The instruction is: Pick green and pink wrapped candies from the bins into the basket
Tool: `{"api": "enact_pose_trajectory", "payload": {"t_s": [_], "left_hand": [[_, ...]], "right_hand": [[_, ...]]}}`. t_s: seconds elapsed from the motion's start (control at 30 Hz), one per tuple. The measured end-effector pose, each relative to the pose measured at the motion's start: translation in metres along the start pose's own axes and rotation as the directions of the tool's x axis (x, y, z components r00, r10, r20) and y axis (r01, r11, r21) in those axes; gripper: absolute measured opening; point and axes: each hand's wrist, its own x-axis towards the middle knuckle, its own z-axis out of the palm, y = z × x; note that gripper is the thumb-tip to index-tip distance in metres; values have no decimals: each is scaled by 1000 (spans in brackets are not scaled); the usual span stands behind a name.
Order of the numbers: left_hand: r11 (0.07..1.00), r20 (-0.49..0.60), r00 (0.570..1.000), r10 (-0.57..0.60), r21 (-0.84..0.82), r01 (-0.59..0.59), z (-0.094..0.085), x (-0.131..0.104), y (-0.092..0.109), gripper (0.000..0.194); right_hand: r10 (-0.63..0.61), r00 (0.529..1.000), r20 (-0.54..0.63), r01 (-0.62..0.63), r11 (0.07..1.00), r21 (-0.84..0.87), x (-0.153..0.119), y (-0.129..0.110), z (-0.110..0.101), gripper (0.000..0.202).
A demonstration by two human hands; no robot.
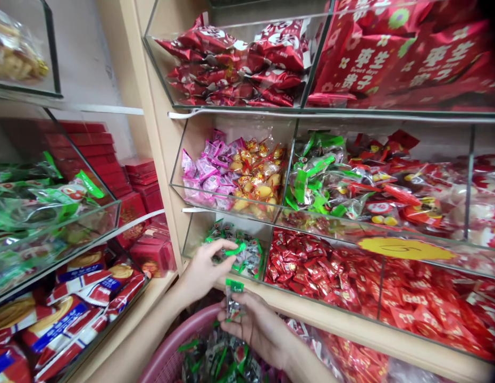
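Note:
My left hand [203, 267] reaches to the front of a small clear bin [186, 242]. Its thumb and fingers pinch a small green-topped candy packet [236, 249], just over more green-and-clear packets [251, 254] in that bin. Lower down, my right hand [261, 325] is closed on another green-topped candy packet [234, 297], held upright between thumb and fingers. Beneath the hands is a pink plastic basket [163, 348], holding a pile of similar green packets [219, 359]; my right wrist and hand cover part of it.
Right of the small bin lie many red-wrapped candies [311, 263]. A shelf above carries pink packets [207, 173], yellow ones [257, 186] and a yellow price tag [404, 248]. Glass-fronted bins with snack packs [67, 314] stand at left. The wooden shelf edge [330, 319] runs beside my right hand.

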Motion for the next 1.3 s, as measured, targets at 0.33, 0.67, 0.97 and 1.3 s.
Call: {"api": "enact_pose_trajectory", "payload": {"t_s": [0.33,0.67,0.97,1.3], "left_hand": [[992,134,983,128,-4,-129,-4,-86,4,29],[830,130,917,-377,-393,397,13,-82,7,36],[793,210,909,-361,-443,418,11,-83,4,33],[947,44,967,-253,-192,256,-7,-70,0,44]], "right_hand": [[8,999,-41,-5,998,62,-10,5,13,33],[-335,942,-6,326,922,-208,-14,5,16,24],[-308,951,-36,299,943,-148,-11,6,10,15],[-96,994,-52,97,995,22,-14,5,14,38]]}}
